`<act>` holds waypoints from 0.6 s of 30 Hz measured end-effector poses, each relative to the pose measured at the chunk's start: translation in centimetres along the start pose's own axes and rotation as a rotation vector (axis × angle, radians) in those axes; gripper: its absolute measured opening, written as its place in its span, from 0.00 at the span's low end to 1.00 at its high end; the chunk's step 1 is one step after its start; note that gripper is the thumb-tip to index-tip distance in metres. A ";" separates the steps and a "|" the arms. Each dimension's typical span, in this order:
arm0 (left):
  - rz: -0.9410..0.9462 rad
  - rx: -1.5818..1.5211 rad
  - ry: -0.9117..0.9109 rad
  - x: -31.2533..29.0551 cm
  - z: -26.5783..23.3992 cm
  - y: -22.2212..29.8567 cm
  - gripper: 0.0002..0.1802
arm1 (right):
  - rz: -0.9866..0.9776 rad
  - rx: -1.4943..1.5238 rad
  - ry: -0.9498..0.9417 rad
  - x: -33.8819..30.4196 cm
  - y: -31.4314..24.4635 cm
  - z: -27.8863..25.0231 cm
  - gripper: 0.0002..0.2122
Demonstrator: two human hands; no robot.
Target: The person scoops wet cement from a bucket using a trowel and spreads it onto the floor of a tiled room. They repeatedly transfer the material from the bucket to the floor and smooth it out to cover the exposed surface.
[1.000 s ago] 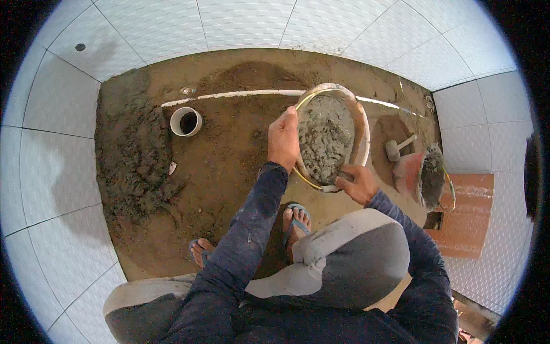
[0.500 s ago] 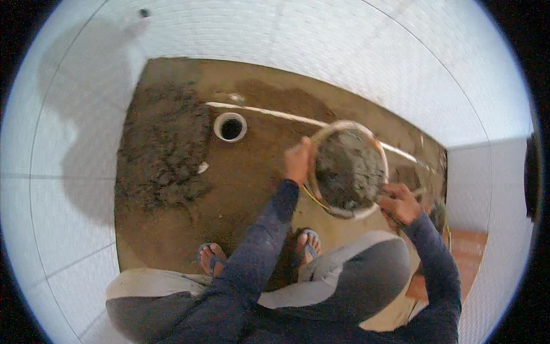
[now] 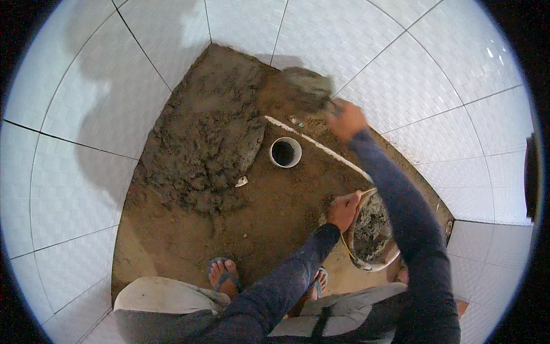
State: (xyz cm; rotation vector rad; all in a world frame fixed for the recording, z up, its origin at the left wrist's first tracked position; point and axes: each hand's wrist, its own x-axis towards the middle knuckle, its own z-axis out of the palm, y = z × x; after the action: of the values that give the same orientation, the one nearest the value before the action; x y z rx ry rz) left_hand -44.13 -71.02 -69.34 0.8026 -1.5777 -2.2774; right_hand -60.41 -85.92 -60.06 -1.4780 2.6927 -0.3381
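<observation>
My left hand (image 3: pixel 344 211) is closed on the rim of a round bucket (image 3: pixel 362 265) that holds wet grey mortar (image 3: pixel 372 229). My right arm reaches across above the bucket, hiding part of it. Out toward the far wall, my right hand (image 3: pixel 347 120) grips what looks like a trowel, its blade blurred and covered by a load of mortar (image 3: pixel 308 89). Left of there, a rough layer of spread mortar (image 3: pixel 206 126) covers the floor up to the corner. A white pipe end (image 3: pixel 285 152) stands open beside that layer.
White tiled walls (image 3: pixel 372 63) enclose the brown floor (image 3: pixel 275 212). A thin white strip (image 3: pixel 318 144) runs across it behind the pipe. A small pale chip (image 3: pixel 242 181) lies at the mortar's edge. My sandalled feet (image 3: pixel 224 277) are near the front.
My right hand has left the bucket's right side and swung far forward with a load of mortar. My left hand stays on the bucket's rim. The view has turned.
</observation>
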 end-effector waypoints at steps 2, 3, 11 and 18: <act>-0.026 -0.017 -0.011 0.1 0.0 -0.2 0.27 | 0.130 -0.060 0.004 2.4 -4.5 3.4 0.15; -0.031 -0.029 -0.022 -0.1 0.4 -0.1 0.26 | 0.199 -0.064 0.039 3.1 -5.5 4.9 0.15; -0.072 -0.054 0.036 -1.9 -2.8 -0.3 0.24 | 1.049 1.579 -0.338 2.5 -15.2 12.2 0.14; -0.068 -0.102 -0.075 -2.7 0.1 0.3 0.21 | 1.115 1.662 -0.390 8.1 -8.8 16.1 0.15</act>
State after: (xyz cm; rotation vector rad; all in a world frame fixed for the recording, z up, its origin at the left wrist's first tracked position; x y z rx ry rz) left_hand -42.07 -69.71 -68.21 0.7644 -1.4722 -2.4411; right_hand -55.10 -99.95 -73.35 0.3696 1.4243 -1.3612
